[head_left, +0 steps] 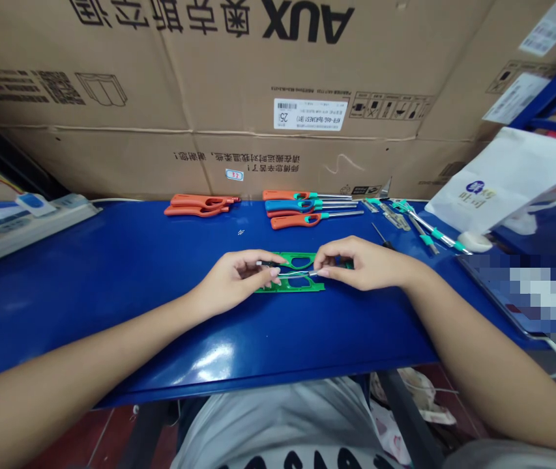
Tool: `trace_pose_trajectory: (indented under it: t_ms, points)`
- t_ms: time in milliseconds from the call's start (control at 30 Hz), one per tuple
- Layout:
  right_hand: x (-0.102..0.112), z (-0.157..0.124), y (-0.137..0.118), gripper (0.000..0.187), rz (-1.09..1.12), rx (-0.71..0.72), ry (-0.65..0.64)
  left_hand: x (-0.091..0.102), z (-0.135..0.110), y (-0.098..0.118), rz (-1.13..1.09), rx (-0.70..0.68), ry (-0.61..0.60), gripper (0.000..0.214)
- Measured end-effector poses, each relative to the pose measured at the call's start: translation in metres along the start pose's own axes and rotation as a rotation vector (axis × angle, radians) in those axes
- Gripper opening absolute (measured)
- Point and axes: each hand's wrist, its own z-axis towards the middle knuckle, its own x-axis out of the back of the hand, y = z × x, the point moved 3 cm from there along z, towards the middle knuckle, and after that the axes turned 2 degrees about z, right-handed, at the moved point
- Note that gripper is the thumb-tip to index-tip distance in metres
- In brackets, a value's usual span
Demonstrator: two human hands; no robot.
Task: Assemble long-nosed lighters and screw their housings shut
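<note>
A green plastic lighter-handle shell lies flat on the blue table, with a second green shell piece just behind it. My left hand pinches the left end of a thin metal tube that lies across the shells. My right hand pinches the tube's right end and rests on the shells. Both hands' fingers are curled closed.
Orange handle shells lie at the back. Beside them lie assembled orange and blue long-nose lighters. Metal tubes with teal fittings lie to the right, near a white bag. Cardboard boxes wall the back. A tablet sits right.
</note>
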Motion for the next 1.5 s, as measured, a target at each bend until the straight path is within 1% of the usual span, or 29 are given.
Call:
trace_pose_trajectory:
  t_ms: [200,333,467,567,733,933,1067,1200,1367,1500]
  points:
    - [0.001,-0.002,0.004,0.024,-0.016,-0.09,-0.083,-0.004,-0.003,-0.001,0.099,-0.014,-0.029,0.029]
    - [0.002,-0.002,0.006,0.029,-0.032,-0.109,-0.109,-0.005,-0.006,0.002,0.181,-0.02,-0.038,0.028]
    - [0.002,-0.002,0.009,0.033,-0.06,-0.104,-0.128,-0.003,-0.004,0.003,0.198,0.009,-0.018,0.03]
    - [0.003,-0.002,0.009,0.032,-0.075,-0.102,-0.123,-0.003,-0.003,0.004,0.188,0.039,-0.008,0.031]
    - [0.003,-0.003,0.008,0.027,-0.072,-0.148,-0.159,-0.003,-0.004,0.007,0.216,0.052,-0.024,0.03]
    - [0.004,-0.004,0.009,0.026,-0.083,-0.182,-0.183,-0.004,-0.008,0.009,0.405,-0.029,-0.026,0.029]
    - [0.004,-0.005,0.008,0.026,-0.075,-0.17,-0.181,-0.003,-0.009,0.015,0.538,-0.148,0.009,0.025]
    - [0.004,-0.006,0.009,0.028,-0.071,-0.176,-0.185,-0.003,-0.008,0.016,0.58,-0.238,-0.015,0.024]
    - [0.004,-0.008,0.012,0.03,-0.074,-0.211,-0.215,-0.004,-0.007,0.012,0.596,-0.271,-0.04,0.025]
    - [0.004,-0.008,0.013,0.029,-0.078,-0.225,-0.229,-0.004,-0.007,0.012,0.589,-0.257,-0.036,0.023]
